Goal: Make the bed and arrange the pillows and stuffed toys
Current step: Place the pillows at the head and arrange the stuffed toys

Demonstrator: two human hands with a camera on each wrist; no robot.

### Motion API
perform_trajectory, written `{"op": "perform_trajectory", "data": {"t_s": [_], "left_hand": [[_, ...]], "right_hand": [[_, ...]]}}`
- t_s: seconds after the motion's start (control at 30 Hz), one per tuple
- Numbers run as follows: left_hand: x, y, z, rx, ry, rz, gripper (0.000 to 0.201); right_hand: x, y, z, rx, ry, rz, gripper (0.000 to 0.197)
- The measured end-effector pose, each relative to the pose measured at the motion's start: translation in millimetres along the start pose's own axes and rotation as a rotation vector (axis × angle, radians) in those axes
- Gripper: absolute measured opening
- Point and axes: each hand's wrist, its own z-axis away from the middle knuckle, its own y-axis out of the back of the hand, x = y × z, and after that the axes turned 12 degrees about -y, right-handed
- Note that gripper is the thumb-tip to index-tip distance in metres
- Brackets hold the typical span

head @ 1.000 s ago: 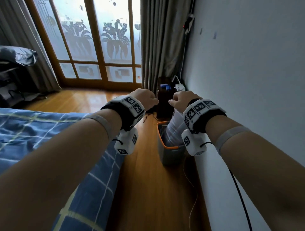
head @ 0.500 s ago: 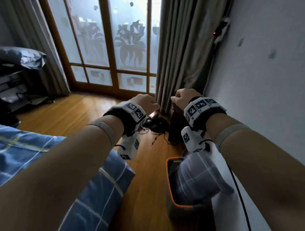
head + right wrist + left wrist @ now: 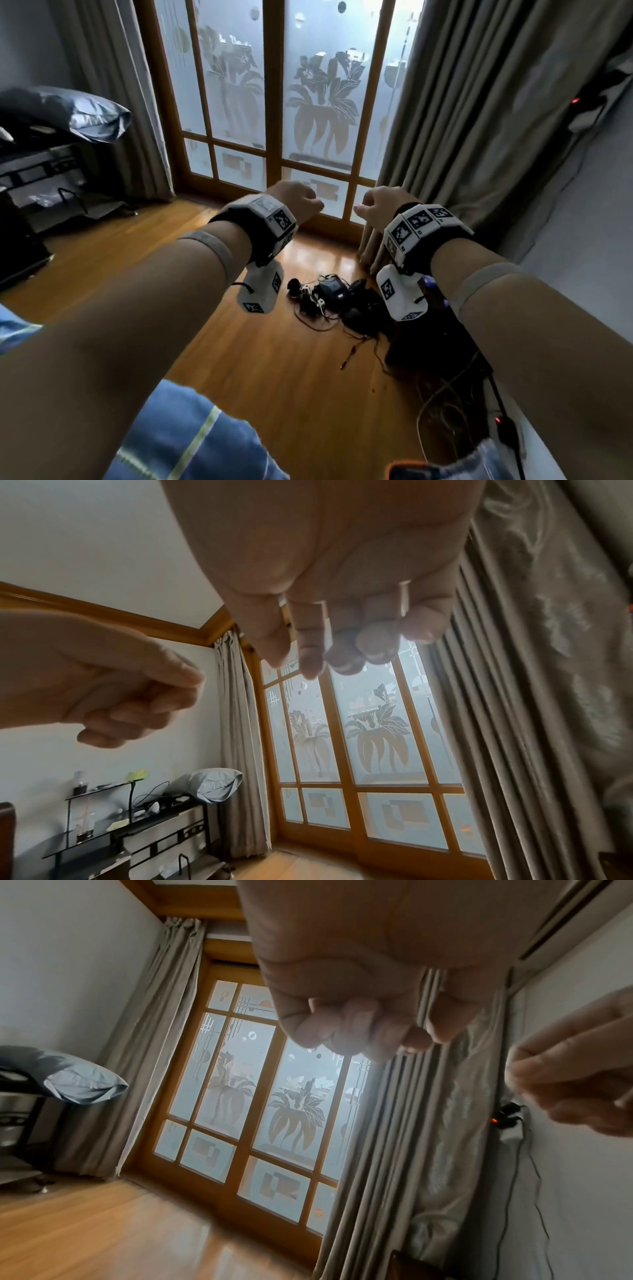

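My two arms reach out side by side over the wooden floor, in front of the glass doors. The left hand (image 3: 298, 202) is curled into a fist with nothing in it; the left wrist view shows its fingertips (image 3: 352, 1031) folded toward the palm. My right hand (image 3: 380, 209) is also curled and holds nothing, its fingers (image 3: 342, 642) bent inward. The blue checked bedding (image 3: 191, 435) shows only at the bottom left, under my left forearm. A grey pillow (image 3: 82, 116) lies on a black rack at the far left.
A tangle of black cables and small devices (image 3: 335, 298) lies on the floor ahead. The orange-rimmed basket (image 3: 407, 467) with pale cloth sits at the bottom right edge, by the wall. Grey curtains (image 3: 479, 137) hang on the right, and the black rack (image 3: 37, 178) stands at left.
The view has swung up and forward: the basket slid from mid-frame to the bottom edge and less of the bed shows. Both hands stay curled, a little higher and farther apart.
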Motion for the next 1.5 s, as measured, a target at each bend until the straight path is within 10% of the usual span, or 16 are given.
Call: {"op": "perform_trajectory", "data": {"t_s": [0.27, 0.57, 0.83, 1.5], "left_hand": [[-115, -1, -169, -0.022, 0.017, -0.028, 0.038], [-303, 56, -315, 0.090, 0.269, -0.032, 0.028], [-525, 133, -248, 0.314, 0.810, 0.099, 0.031], [-972, 297, -137, 0.541, 1.303, 0.089, 0.038]], "right_hand": [[-52, -34, -201, -0.023, 0.048, 0.024, 0.030], [-232, -68, -443, -0.052, 0.359, 0.245, 0.034], [-496, -171, -510, -0.290, 0.785, 0.274, 0.034], [-1029, -328, -567, -0.411, 1.275, 0.297, 0.037]]}}
